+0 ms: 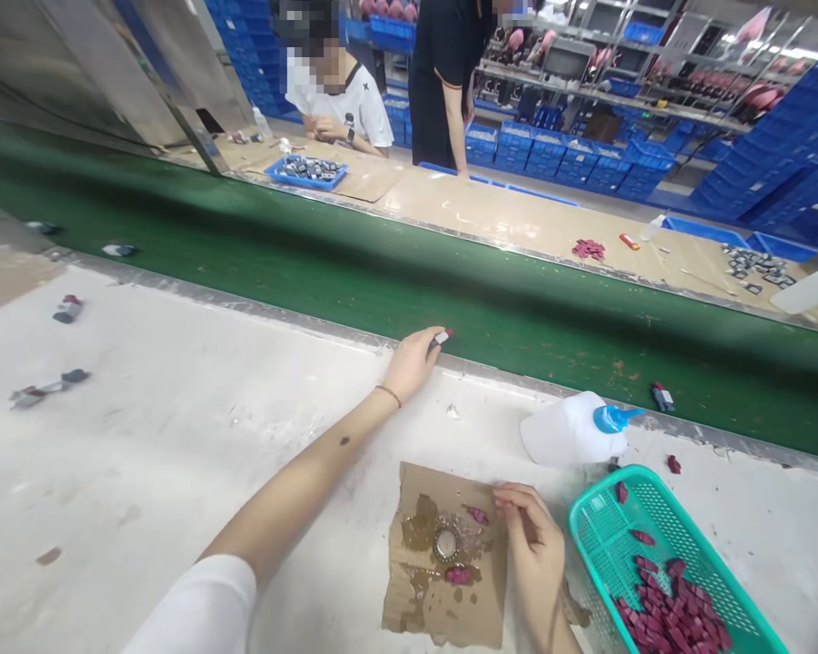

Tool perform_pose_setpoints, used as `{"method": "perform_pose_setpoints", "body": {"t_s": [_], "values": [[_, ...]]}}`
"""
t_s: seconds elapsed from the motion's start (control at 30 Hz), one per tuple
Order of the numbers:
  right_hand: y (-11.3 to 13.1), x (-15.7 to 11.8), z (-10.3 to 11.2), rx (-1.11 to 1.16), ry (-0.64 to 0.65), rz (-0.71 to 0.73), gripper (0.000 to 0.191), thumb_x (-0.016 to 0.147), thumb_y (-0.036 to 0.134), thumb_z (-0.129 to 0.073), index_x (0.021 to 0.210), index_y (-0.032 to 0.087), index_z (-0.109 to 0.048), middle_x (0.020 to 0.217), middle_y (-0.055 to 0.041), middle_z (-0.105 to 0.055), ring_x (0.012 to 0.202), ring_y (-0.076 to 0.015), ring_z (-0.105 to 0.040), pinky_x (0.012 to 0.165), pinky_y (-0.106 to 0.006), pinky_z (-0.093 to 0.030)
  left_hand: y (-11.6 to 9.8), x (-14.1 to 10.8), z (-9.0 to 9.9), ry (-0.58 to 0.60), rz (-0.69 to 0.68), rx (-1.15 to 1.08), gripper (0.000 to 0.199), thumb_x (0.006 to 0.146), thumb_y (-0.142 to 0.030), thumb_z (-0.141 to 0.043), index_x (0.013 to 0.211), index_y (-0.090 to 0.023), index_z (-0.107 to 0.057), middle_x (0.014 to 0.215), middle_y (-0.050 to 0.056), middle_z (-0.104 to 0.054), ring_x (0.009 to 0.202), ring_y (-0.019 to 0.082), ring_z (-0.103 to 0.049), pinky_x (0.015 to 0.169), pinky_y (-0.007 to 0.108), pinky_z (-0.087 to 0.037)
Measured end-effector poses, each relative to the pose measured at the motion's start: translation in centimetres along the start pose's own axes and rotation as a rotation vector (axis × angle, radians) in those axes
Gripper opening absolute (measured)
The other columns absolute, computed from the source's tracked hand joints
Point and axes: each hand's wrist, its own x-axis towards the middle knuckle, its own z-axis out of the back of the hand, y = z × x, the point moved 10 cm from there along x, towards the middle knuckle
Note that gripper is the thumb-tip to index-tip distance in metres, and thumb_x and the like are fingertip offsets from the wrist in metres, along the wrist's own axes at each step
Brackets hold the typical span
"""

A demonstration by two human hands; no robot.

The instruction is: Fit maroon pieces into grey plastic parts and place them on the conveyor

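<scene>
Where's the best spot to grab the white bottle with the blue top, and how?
I'd probably wrap a hand around the middle of the white bottle, coming from the left: its broad, rounded body is that side, while the blue top points right.

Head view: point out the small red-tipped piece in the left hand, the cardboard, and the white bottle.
Small red-tipped piece (441, 339): head view, pale middle.
Cardboard (477, 619): head view, bare lower part.
White bottle (560, 431): head view, body.
</scene>
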Motion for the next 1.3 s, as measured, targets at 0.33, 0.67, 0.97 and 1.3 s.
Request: {"method": "perform_pose_setpoints", "body": {"t_s": [0.33,0.67,0.97,1.3], "values": [[-2.0,3.9,-1.2,0.201,-0.077,-0.168,0.022,0.084,0.040,-0.063,0.087,0.020,-0.073,0.087,-0.0077,-0.075,0.079,-0.0230,-0.068,0.072,-0.034,-0.056,-1.4,-8.6,-4.8,0.374,0.160,-0.843,0.042,0.085,-0.040,-0.063,0.124,-0.023,-0.062,0.145,0.011,-0.051,0.140,0.028,-0.039,0.117,0.046,-0.023],[-1.1,9.4,-9.0,0.317,0.215,-0.098,0.020,0.075,0.039,-0.071,0.082,0.020,-0.073,0.080,-0.0058,-0.076,0.073,-0.0207,-0.070,0.069,-0.033,-0.057,3.9,-9.5,-6.3,0.100,0.695,-1.506,0.047,0.098,-0.029,-0.034,0.142,-0.015,-0.044,0.127,0.012,-0.065,0.122,0.018,-0.058,0.101,0.032,-0.044],[-0.1,8.6,-9.5,0.276,0.244,-0.047,0.010,0.076,0.028,-0.068,0.083,0.021,-0.072,0.078,-0.0037,-0.074,0.071,-0.0189,-0.068,0.069,-0.031,-0.057,4.3,-10.0,-6.4,0.065,0.759,-1.514,0.029,0.093,-0.025,-0.042,0.114,-0.015,-0.061,0.089,0.006,-0.070,0.077,0.014,-0.067,0.074,0.026,-0.052],[0.4,8.4,-9.4,0.239,0.249,-0.034,0.003,0.078,0.023,-0.066,0.079,0.021,-0.069,0.079,-0.0032,-0.075,0.072,-0.0188,-0.069,0.068,-0.030,-0.055,3.6,-10.2,-6.4,-0.019,0.824,-1.555,0.031,0.096,-0.025,-0.036,0.099,-0.012,-0.064,0.075,0.004,-0.061,0.059,0.013,-0.054,0.055,0.025,-0.044]]}}
